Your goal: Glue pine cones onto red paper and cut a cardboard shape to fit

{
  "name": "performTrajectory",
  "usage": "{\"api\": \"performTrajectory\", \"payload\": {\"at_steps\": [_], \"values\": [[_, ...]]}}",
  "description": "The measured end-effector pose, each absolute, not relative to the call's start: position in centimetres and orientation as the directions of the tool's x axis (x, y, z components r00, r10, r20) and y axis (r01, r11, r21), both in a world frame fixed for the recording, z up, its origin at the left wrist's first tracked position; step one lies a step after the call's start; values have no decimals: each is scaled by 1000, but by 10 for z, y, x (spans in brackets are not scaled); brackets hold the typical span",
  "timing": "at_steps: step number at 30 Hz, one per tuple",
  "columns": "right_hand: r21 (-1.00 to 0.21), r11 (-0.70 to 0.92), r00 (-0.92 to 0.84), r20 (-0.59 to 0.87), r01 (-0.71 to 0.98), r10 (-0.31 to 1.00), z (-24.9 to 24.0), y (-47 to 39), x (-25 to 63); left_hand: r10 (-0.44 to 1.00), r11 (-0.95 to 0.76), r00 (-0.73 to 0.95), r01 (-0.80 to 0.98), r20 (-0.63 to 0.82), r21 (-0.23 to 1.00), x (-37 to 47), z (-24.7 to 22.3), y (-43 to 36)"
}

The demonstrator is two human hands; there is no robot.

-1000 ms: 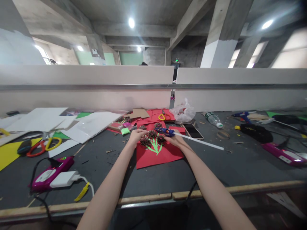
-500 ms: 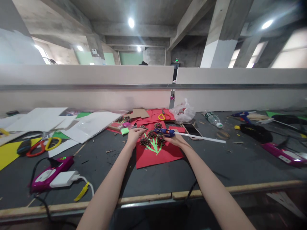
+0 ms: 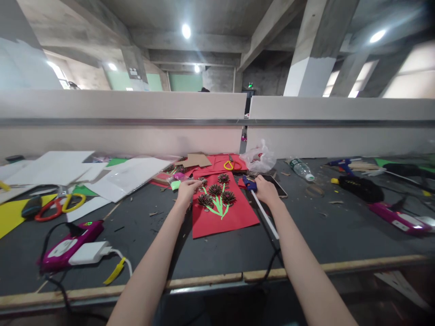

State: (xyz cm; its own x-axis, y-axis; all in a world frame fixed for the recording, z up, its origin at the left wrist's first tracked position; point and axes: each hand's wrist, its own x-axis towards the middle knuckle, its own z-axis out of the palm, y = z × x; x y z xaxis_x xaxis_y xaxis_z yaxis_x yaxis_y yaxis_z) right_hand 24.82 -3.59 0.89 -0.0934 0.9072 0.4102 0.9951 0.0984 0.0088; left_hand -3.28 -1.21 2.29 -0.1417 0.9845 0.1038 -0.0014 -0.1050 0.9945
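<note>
A red sheet lies on the dark table, with green stems and several brown pinecone flowers on it. My left hand has its fingers pinched round a small pinecone at the sheet's upper left. Right of the sheet, my right hand is closed on a blue glue gun, whose long white glue stick slants down toward the table's front edge. The glue gun's tip is hard to make out.
A phone lies behind my right hand. Yellow-handled scissors, red paper, a plastic bag and a bottle are at the back. Left are white sheets and a purple power strip; another strip lies right.
My right hand has moved right with the glue gun, off the pinecones to beside the sheet, and the glue stick has swung to point toward me. My left hand has shifted slightly left.
</note>
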Motion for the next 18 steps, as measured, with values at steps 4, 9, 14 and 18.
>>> {"api": "performTrajectory", "payload": {"at_steps": [4,9,14,18], "values": [[13,92,-91,332,996,939,-2,-29,252,986,-108,-129,-1,106,994,-32,23,-12],[-48,122,-105,267,991,958,-8,-24,255,986,-97,-134,15,98,995,-32,23,-12],[-71,98,-76,264,993,962,-1,-28,255,984,-129,-114,71,137,989,-32,20,-12],[-59,81,-62,274,995,960,3,-32,254,966,-228,-86,171,245,959,-31,17,-9]]}}
